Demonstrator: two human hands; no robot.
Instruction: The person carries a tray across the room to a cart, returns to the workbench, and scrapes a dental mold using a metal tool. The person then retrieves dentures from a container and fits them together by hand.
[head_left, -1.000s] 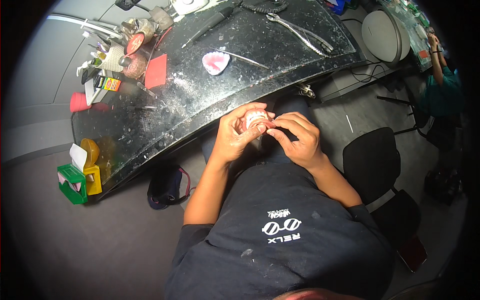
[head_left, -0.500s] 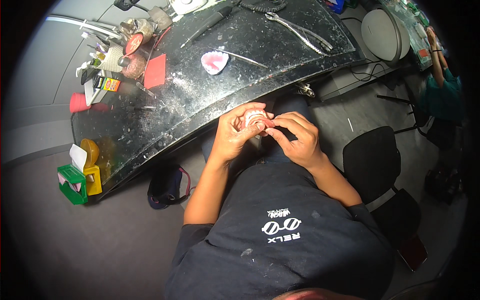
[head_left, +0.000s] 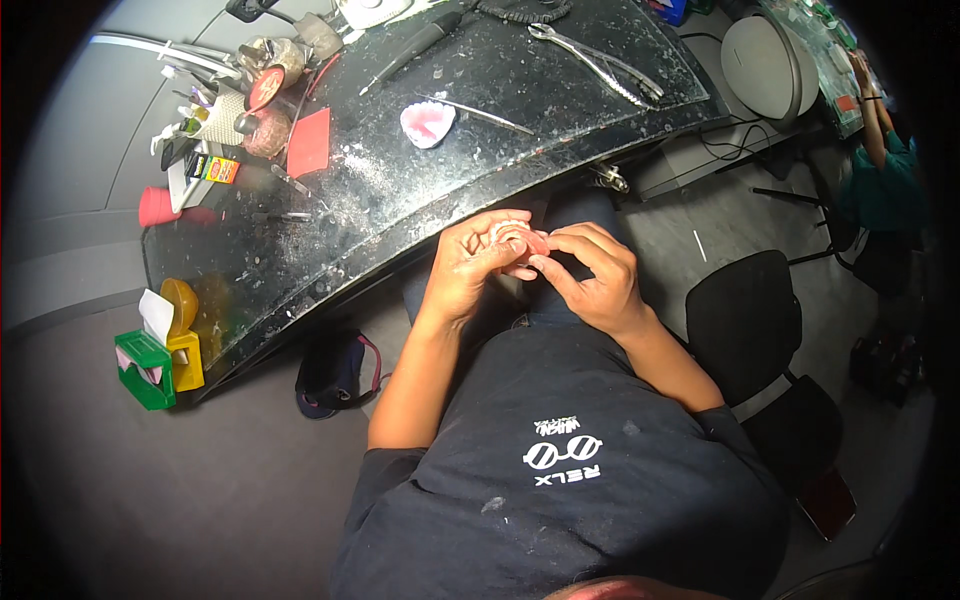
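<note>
Between my hands, just off the front edge of the bench, is a pink denture (head_left: 524, 238) with a curved row of pale teeth along its far side. My left hand (head_left: 468, 268) wraps round it, the thumb lying over its near part and the fingers behind. From the other side, my right hand (head_left: 600, 272) pinches the denture's pink right edge between thumb and fingertips. Its underside is hidden by my fingers. On the bench beyond lies a white dental cast (head_left: 427, 124) with a pink middle, a thin metal instrument (head_left: 485, 116) beside it.
The dark, dusty bench (head_left: 400, 190) carries large pliers (head_left: 595, 62), a handpiece (head_left: 415, 50) and a red wax sheet (head_left: 309, 142). Jars and a tool holder (head_left: 225, 118) crowd its left end. A black chair (head_left: 742, 315) stands at right; a person in green (head_left: 885, 190) works farther off.
The denture has tipped slightly in my hands, so more of its pink surface and less of the tooth row faces me. Both hands stay almost in place.
</note>
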